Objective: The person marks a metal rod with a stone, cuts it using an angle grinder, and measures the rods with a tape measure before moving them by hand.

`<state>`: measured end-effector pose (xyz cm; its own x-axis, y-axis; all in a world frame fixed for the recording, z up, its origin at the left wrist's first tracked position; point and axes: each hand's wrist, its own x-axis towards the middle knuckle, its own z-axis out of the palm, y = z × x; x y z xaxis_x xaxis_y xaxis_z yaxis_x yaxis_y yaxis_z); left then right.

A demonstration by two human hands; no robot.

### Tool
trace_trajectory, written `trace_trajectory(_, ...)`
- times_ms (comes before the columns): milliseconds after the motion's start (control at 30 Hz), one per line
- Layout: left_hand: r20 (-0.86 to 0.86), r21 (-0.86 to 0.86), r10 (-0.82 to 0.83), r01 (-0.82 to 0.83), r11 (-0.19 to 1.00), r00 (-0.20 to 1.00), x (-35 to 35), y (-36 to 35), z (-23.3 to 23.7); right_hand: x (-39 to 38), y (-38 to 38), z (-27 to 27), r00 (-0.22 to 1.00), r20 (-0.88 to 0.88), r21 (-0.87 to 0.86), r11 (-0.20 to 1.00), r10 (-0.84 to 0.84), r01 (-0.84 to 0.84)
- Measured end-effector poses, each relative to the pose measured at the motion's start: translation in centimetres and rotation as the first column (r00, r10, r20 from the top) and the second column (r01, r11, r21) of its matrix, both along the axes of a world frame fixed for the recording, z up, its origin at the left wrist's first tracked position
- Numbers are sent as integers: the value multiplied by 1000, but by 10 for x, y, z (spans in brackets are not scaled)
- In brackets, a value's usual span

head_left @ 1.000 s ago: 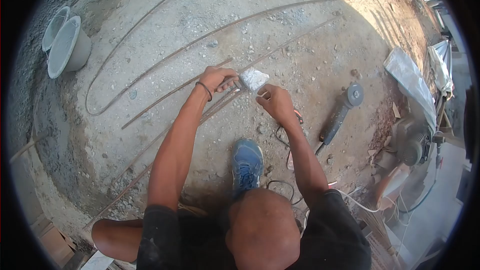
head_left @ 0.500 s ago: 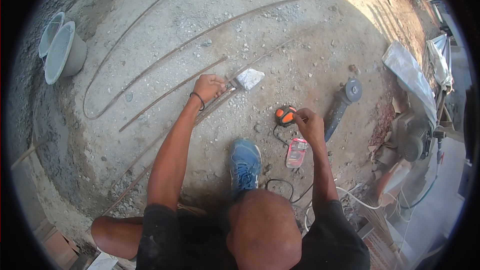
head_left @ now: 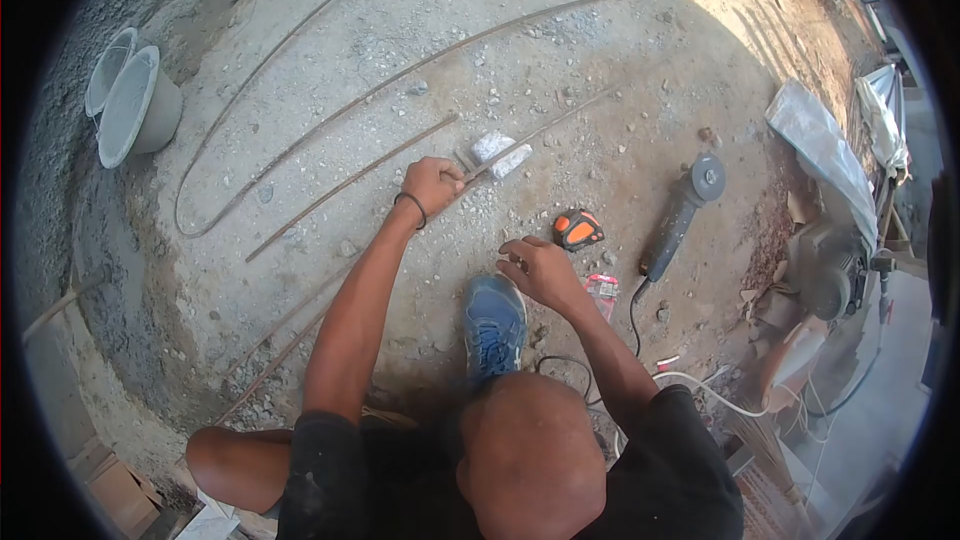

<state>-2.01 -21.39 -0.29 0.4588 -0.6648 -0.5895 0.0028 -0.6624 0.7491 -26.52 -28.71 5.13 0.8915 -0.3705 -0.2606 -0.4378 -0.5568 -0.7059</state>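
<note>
My left hand [head_left: 433, 186], with a dark band on the wrist, is closed on a thin metal rod [head_left: 540, 130] beside a whitish stone block [head_left: 500, 154]. The rod crosses over the block. My right hand [head_left: 535, 268] hangs above the ground near my blue shoe [head_left: 493, 328], its fingers apart and nothing between them. Just up and right of it lies an orange and black tape measure [head_left: 578, 230]. A red and clear package [head_left: 602, 292] is partly hidden behind the right forearm.
An angle grinder [head_left: 680, 215] with its cord lies at the right. Long bent rods [head_left: 370, 90] and a shorter rod [head_left: 350, 180] stretch over the ground. Two buckets [head_left: 142, 108] stand at the upper left. Sheeting [head_left: 820, 155] and scrap lie along the right edge.
My right hand has left the tape measure and moved left and down toward the shoe. My left hand has shifted slightly right and down, and the rod now lies across the stone block.
</note>
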Motion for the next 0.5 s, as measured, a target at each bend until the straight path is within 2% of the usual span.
trace_trajectory(67, 402, -128, -99, 163, 978, 910, -6, 8, -4, -23, -23, 0, 989, -33, -36, 990, -141, 140)
trace_trajectory(100, 403, -132, -100, 166, 977, 910, -8, 11, -6, -38, -37, 1, 975, -58, -43, 976, -214, 212)
trace_trajectory(167, 393, -175, -74, 153, 973, 917, -11, 18, -9, -70, -66, 4, 919, 11, -175, 904, -395, 390)
trace_trajectory(200, 392, -178, -72, 153, 972, 917, -13, 21, -10, -87, -83, 4, 870, 8, -310, 826, -492, 470)
trace_trajectory(233, 475, -228, -2, 125, 966, 880, -15, 24, -10, -105, -100, 2, 811, 20, -440, 723, -585, 532)
trace_trajectory(267, 547, -280, 69, 105, 954, 834, -19, 26, -11, -122, -118, 0, 753, 31, -526, 631, -657, 571)
trace_trajectory(300, 542, -284, 65, 109, 953, 838, -21, 29, -10, -138, -136, -4, 688, 50, -606, 526, -724, 597)
trace_trajectory(333, 637, -314, 138, 91, 945, 759, -23, 31, -6, -158, -155, -19, 684, 49, -611, 520, -728, 597)
trace_trajectory(367, 718, -349, 214, 76, 934, 662, -25, 32, 0, -176, -173, -40, 640, -34, -584, 535, -768, 610)
trace_trajectory(400, 717, -355, 220, 75, 932, 662, -29, 32, 6, -183, -185, -51, 597, -117, -556, 550, -794, 623)
trace_trajectory(433, 639, -383, 261, 5, 924, 724, -35, 35, 12, -180, -187, -50, 604, -113, -559, 553, -789, 617)
trace_trajectory(467, 555, -405, 307, -71, 912, 773, -40, 37, 18, -175, -190, -50, 592, -134, -463, 578, -795, 671)
trace_trajectory(500, 553, -407, 319, -84, 909, 770, -46, 40, 21, -172, -191, -50, 580, -162, -362, 595, -799, 718)
